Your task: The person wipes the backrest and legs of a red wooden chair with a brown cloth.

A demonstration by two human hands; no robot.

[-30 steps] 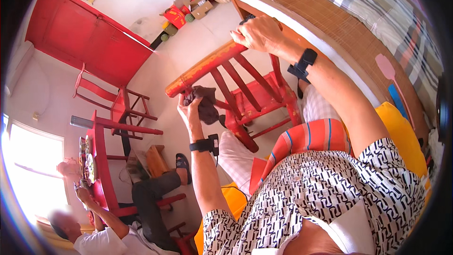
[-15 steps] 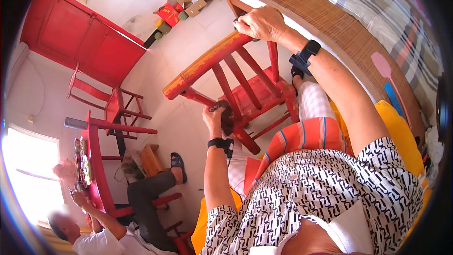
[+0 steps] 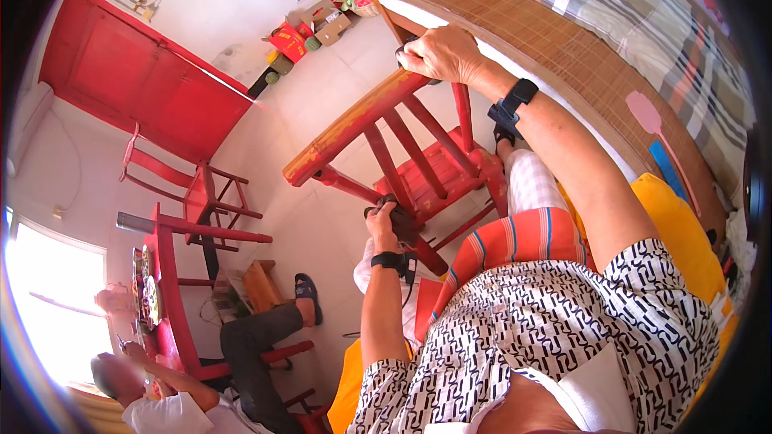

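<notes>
A red wooden chair (image 3: 418,169) stands on the pale floor (image 3: 322,225) just beside the bed (image 3: 579,40), its back toward the person. The right hand (image 3: 438,52) closes its grip around the end of the chair's worn top rail. The left hand (image 3: 386,221) presses a dark cloth (image 3: 400,217) against the chair's seat edge, fingers curled on it. Farther off, another person (image 3: 241,354) sits at a red surface (image 3: 165,289).
</notes>
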